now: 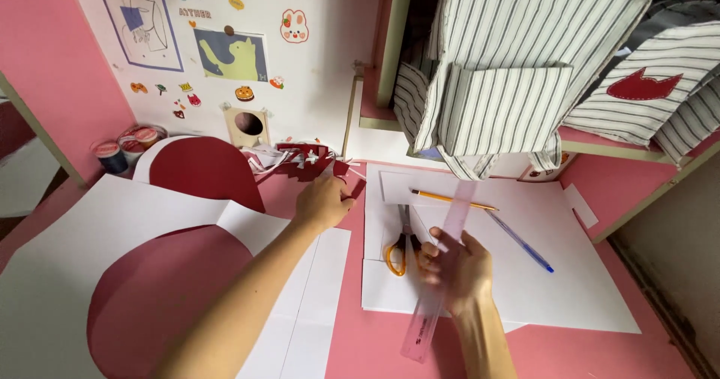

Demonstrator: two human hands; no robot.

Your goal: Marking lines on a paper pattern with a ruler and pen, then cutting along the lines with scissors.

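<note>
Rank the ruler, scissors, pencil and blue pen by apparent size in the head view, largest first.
1. Clear pink ruler, held in the right hand, longest by far.
2. Pencil and blue pen: similar lengths, too close to rank.
3. Orange-handled scissors, partly hidden by the hand, so unsure.

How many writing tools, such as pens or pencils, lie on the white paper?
2: a yellow pencil near the paper's top edge, and a blue pen right of the ruler. Others may be hidden under paper.

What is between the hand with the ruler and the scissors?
Nothing visible. The right hand holds the clear ruler just right of the orange-handled scissors, which lie on the white paper. The left hand is farther left, on red paper scraps.
</note>
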